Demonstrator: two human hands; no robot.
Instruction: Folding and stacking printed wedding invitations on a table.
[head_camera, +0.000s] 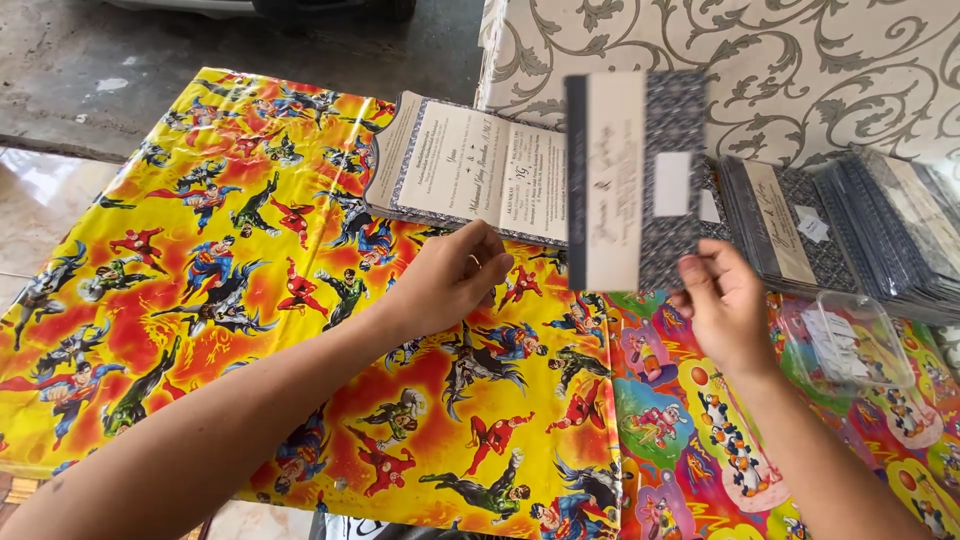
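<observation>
We held a folded card (636, 180) upright in our right hand (725, 305), well above the desk (200, 250). The card was blurred, yet its dark patterned cover, pale strip and small white patch showed. Our right fingers (700, 285) pinched its lower right corner, thumb in front; the other fingers lay behind the card, so we could not tell how they pressed.

Our left hand (450, 278) hung near the middle of the desk, its fingers curled loosely together and holding nothing, just near of an opened card (470, 172) that lay flat with its pale inner pages up.

We judged the card light and fairly stiff, thin board that kept its plane from one corner pinch. Its surface looked smooth and perhaps sleeved, so likely to slip; a grip along the lower edge or the folded spine seemed safer than the corner, which would crease easily.

To the right a row of like cards (830, 225) stood fanned, with a clear plastic tub (850, 345) nearer us. Bright cartoon-printed wrapping sheets (690, 440) covered the desk.
</observation>
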